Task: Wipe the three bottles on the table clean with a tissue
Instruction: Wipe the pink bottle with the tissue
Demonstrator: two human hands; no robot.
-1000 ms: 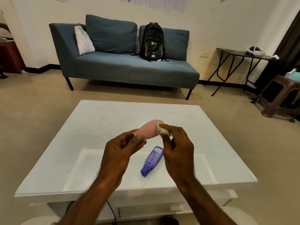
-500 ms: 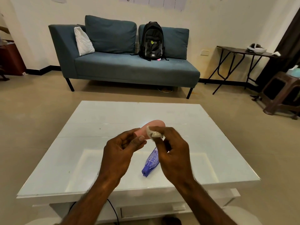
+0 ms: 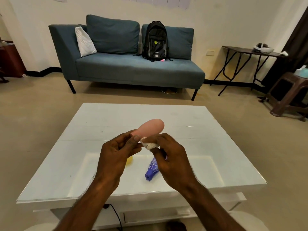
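Left hand [image 3: 115,152] grips pink bottle [image 3: 151,126], right hand [image 3: 168,157] pinches tissue [image 3: 149,144] at its neck; blue bottle [image 3: 152,169] on worktop [image 3: 216,147] apparently awaits wiping.

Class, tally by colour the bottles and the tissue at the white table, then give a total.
pink bottle: 1
blue bottle: 1
yellow bottle, mostly hidden behind the left hand: 1
white tissue: 1
Total: 4
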